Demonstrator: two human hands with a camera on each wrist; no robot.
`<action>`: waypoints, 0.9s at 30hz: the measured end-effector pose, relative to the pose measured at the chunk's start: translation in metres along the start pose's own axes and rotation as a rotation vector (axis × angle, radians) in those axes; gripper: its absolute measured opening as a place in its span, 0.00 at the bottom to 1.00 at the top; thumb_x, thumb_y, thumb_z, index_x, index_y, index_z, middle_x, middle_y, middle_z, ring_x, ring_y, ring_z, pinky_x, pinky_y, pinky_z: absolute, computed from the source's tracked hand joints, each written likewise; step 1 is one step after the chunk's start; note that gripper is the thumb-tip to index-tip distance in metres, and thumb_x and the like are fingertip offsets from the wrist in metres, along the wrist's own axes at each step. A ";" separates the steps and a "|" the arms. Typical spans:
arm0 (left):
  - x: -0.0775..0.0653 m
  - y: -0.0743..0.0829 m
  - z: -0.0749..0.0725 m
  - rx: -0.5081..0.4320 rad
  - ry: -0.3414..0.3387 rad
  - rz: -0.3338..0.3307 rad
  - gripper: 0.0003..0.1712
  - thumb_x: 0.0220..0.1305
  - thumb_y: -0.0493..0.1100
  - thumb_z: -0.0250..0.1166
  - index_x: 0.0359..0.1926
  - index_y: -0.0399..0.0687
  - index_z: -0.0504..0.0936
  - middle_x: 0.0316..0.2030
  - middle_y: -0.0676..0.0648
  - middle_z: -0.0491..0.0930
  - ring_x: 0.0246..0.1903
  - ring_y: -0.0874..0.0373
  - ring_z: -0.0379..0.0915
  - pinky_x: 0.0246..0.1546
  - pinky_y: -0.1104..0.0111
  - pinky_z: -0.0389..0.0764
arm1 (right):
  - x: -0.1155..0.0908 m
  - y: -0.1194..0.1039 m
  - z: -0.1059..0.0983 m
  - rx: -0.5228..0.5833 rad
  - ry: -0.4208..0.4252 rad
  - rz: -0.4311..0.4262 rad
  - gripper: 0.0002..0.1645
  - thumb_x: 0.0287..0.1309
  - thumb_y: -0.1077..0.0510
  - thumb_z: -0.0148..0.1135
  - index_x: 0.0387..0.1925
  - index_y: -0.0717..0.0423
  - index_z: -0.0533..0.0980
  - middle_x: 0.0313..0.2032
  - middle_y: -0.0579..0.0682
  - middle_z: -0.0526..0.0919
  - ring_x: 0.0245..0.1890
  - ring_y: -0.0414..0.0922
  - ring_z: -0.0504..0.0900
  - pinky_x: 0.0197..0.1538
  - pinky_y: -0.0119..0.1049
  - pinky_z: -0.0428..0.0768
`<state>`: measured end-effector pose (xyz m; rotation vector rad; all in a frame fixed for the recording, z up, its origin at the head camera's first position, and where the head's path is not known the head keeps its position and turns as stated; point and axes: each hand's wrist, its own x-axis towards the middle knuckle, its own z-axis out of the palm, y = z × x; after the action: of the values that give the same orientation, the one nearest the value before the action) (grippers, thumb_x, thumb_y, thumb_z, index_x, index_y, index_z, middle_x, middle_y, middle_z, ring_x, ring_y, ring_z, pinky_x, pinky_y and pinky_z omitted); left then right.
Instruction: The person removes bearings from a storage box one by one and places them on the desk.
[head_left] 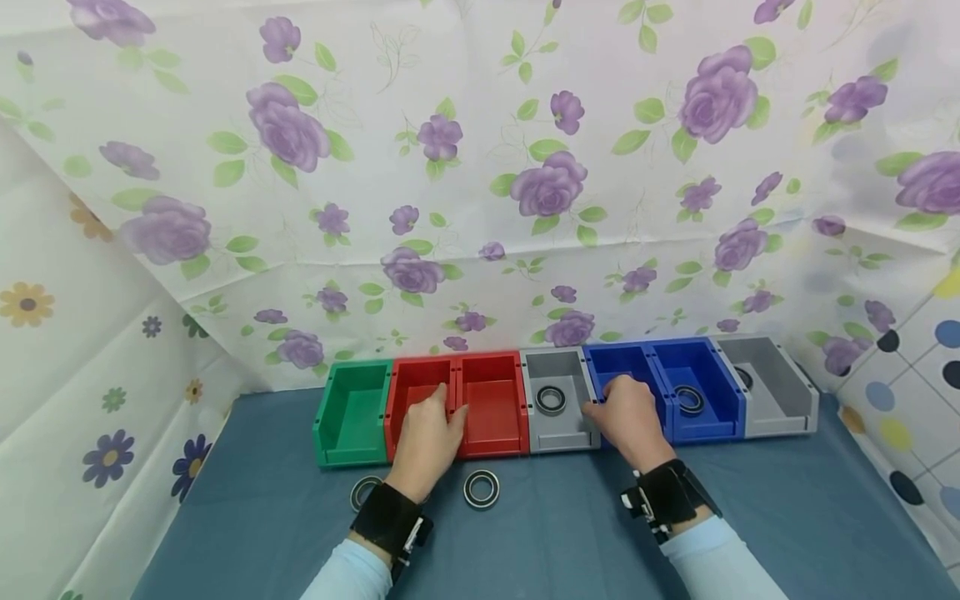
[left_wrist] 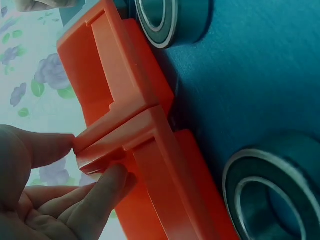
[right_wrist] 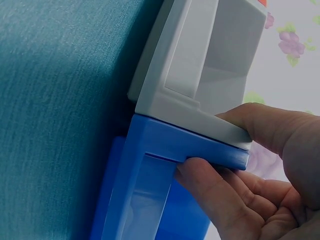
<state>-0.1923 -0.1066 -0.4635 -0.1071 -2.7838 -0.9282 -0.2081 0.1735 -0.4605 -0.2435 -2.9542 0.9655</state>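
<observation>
My left hand pinches the side walls where the left red bin and the right red bin meet, thumb in one bin and fingers in the other. In the same way my right hand pinches the adjoining walls of a grey bin and a blue bin. A ball bearing lies inside this grey bin. On the table in front of the red bins lie a second bearing and a third bearing, partly hidden by my left wrist.
A green bin ends the row at the left. On the right stand another blue bin with a bearing and a last grey bin with a partly hidden bearing. Behind the row rises a flowered cloth.
</observation>
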 end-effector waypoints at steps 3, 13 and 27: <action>0.001 -0.001 -0.001 -0.011 -0.024 -0.001 0.32 0.60 0.51 0.63 0.60 0.37 0.70 0.17 0.55 0.70 0.14 0.66 0.66 0.18 0.77 0.71 | -0.001 -0.001 0.000 -0.005 0.001 -0.008 0.28 0.49 0.51 0.67 0.11 0.50 0.57 0.11 0.43 0.54 0.10 0.40 0.57 0.13 0.32 0.55; 0.011 0.003 -0.002 -0.128 -0.086 -0.066 0.18 0.58 0.45 0.65 0.46 0.39 0.80 0.22 0.53 0.76 0.19 0.63 0.71 0.22 0.73 0.75 | 0.001 0.002 0.000 -0.018 0.010 -0.016 0.29 0.49 0.51 0.67 0.11 0.50 0.56 0.12 0.43 0.52 0.10 0.40 0.55 0.13 0.32 0.55; 0.013 0.005 -0.009 -0.185 -0.101 -0.121 0.19 0.55 0.45 0.68 0.46 0.39 0.81 0.24 0.52 0.78 0.21 0.60 0.72 0.25 0.72 0.76 | -0.001 0.003 -0.002 -0.042 -0.009 -0.070 0.28 0.53 0.48 0.65 0.11 0.50 0.58 0.11 0.42 0.55 0.10 0.40 0.60 0.13 0.31 0.59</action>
<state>-0.2031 -0.1078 -0.4511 -0.0136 -2.8161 -1.2434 -0.2066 0.1765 -0.4605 -0.1367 -2.9712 0.9001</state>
